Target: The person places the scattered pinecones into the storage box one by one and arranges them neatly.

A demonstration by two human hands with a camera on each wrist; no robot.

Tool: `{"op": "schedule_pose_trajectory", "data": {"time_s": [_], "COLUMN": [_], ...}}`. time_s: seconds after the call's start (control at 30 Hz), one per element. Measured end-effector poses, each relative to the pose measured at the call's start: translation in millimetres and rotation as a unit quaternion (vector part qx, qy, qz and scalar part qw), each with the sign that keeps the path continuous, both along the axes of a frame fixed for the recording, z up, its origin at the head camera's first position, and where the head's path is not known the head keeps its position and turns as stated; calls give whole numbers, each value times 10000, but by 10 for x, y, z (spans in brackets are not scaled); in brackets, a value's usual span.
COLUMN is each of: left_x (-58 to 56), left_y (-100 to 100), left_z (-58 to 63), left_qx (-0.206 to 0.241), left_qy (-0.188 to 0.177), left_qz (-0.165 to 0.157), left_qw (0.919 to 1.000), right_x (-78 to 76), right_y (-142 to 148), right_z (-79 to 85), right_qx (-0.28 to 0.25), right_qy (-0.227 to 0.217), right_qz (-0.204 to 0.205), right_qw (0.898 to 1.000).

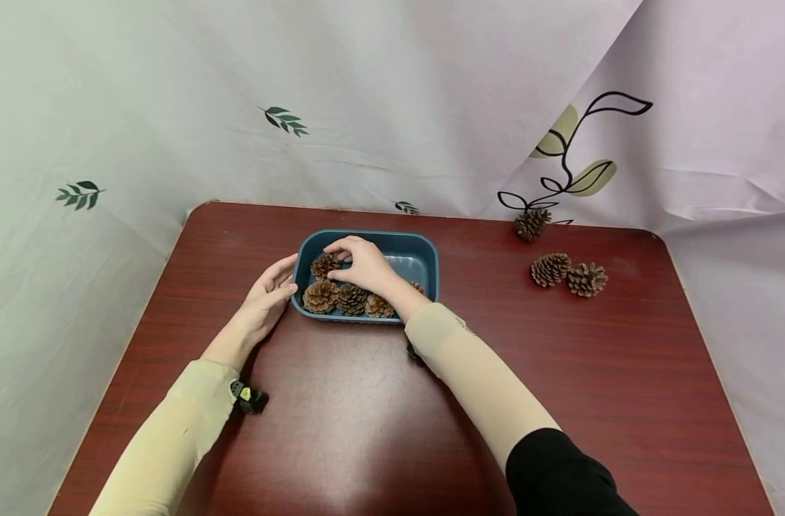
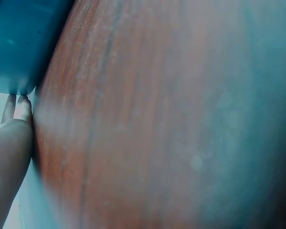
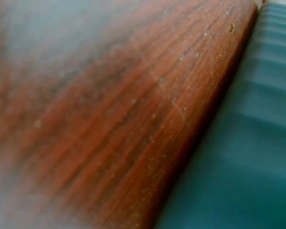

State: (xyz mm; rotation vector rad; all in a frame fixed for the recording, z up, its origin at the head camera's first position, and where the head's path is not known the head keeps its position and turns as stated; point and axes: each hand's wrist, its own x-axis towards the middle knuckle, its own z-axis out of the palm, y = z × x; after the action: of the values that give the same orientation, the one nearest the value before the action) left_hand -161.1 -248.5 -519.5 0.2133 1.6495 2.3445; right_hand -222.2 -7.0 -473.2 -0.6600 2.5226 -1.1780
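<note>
A blue rectangular plastic bin [image 1: 410,252] stands on the table near its back edge. My left hand [image 1: 266,297] rests against the bin's left end, fingers extended; the left wrist view shows fingertips [image 2: 24,107] at the bin wall [image 2: 24,43]. Reaching over the bin's front rim, my right hand [image 1: 365,266] pinches a brown pine cone [image 1: 323,266] between thumb and fingers in the back left corner. Along the front side sit more pine cones [image 1: 320,297], one partly hidden behind the right wrist. The right wrist view shows only the bin's ribbed outer wall [image 3: 238,157] and table.
Three loose pine cones lie on the right: one [image 1: 533,223] by the table's back edge, two others [image 1: 550,269] side by side in front of it. The reddish-brown table [image 1: 340,430] meets a pale patterned cloth [image 1: 392,107] at the back and sides.
</note>
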Motion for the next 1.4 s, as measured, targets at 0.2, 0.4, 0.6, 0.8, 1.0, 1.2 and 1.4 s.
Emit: {"op": "schedule_pose_trajectory", "data": {"time_s": [0.2, 0.4, 0.6, 0.8, 1.0, 1.2, 1.4], "left_x": [-1, 9, 20, 31, 42, 48, 52], "left_y": [18, 14, 37, 100, 130, 155, 139], "left_z": [33, 74, 95, 76, 42, 57, 34], "left_qx": [-40, -234, -237, -5, -82, -50, 2], "left_qy": [1, -111, -137, -151, -206, -263, -183], "left_qz": [20, 81, 192, 418, 502, 482, 449], "left_qw": [10000, 9996, 9994, 9990, 9985, 9985, 9988], "right_x": [-1, -2, -8, 2, 37, 84, 134], "right_y": [3, -2, -5, 2, 42, 169, 319], "right_z": [8, 16, 26, 54, 110, 189, 280], "right_qx": [-42, -58, 17, 126, 44, -165, -479], "right_qy": [-34, -37, -48, 52, 128, 177, 440], "right_qz": [17, 110, 230, 287, 286, 259, 215], "right_qw": [10000, 9999, 9997, 9995, 9995, 9994, 9976]}}
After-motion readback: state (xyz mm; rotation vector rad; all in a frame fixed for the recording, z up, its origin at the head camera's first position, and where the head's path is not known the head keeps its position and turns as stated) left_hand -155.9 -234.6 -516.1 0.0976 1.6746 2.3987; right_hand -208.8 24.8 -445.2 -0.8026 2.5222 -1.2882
